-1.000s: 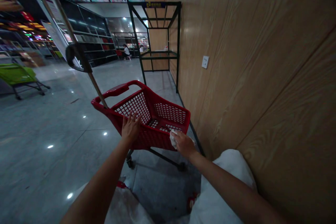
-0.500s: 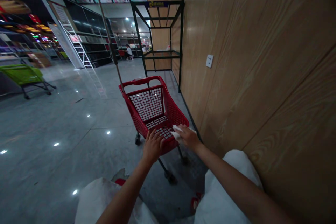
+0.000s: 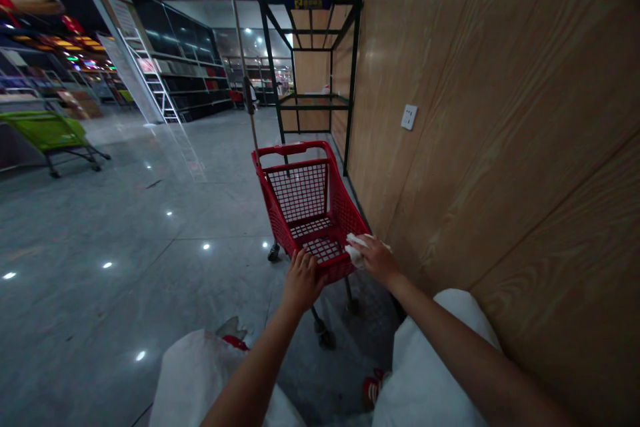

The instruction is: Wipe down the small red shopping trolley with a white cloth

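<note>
A small red plastic shopping cart point(image 3: 310, 197) stands on the grey floor beside the wooden wall, with a thin pole point(image 3: 243, 73) rising from its far end. My left hand point(image 3: 301, 282) grips the cart's near rim, fingers curled over the edge. My right hand point(image 3: 376, 260) presses a crumpled white cloth point(image 3: 354, 248) against the near right corner of the rim. Both my knees in white trousers show at the bottom.
A wood-panelled wall point(image 3: 490, 113) with a white socket point(image 3: 409, 117) runs along the right. A dark metal shelf frame point(image 3: 313, 67) stands behind the cart. A green cart point(image 3: 47, 133) is far left, and a ladder point(image 3: 150, 80) stands farther back. Glossy grey floor spreads left.
The cart has swung round from lying crosswise to pointing away from me. My left hand shifted from its side to the near rim. The right hand kept the cloth on the rim.
</note>
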Action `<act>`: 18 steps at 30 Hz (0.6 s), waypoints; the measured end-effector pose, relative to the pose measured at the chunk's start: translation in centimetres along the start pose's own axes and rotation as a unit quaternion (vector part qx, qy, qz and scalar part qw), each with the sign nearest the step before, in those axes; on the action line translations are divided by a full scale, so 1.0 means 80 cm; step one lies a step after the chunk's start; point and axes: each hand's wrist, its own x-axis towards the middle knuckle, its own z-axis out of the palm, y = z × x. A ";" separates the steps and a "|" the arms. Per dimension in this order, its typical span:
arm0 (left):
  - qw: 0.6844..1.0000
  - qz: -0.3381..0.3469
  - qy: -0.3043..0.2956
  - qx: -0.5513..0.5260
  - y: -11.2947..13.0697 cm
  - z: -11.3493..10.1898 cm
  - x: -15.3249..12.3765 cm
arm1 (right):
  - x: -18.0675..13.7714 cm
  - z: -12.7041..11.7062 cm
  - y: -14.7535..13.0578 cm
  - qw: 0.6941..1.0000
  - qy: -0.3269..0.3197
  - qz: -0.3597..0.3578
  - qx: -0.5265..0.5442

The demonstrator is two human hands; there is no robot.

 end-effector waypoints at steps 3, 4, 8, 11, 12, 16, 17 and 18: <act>0.999 -0.027 0.013 -0.018 0.012 0.007 0.001 | -0.004 0.002 -0.020 1.000 -0.003 0.020 -0.006; 0.999 -0.030 0.014 -0.023 0.016 0.009 0.002 | -0.004 0.008 -0.036 1.000 -0.009 0.019 -0.005; 0.999 -0.008 -0.002 -0.034 0.016 0.009 -0.001 | -0.002 0.029 -0.096 0.999 -0.042 -0.017 0.020; 0.999 0.006 -0.007 -0.037 0.010 0.004 -0.005 | -0.003 0.021 -0.091 0.997 -0.061 -0.026 0.025; 0.999 0.007 -0.005 -0.037 0.009 0.002 -0.006 | -0.004 0.013 -0.081 0.998 -0.064 -0.015 0.019; 0.999 -0.012 0.011 -0.035 0.011 0.001 -0.008 | 0.001 -0.030 -0.037 0.995 -0.071 0.074 -0.004; 0.999 -0.016 0.014 -0.035 0.013 0.002 -0.008 | 0.006 -0.042 -0.034 0.994 -0.064 0.092 -0.001; 0.999 -0.017 0.018 -0.037 0.014 0.004 -0.008 | 0.012 -0.051 -0.034 0.993 -0.047 0.108 0.002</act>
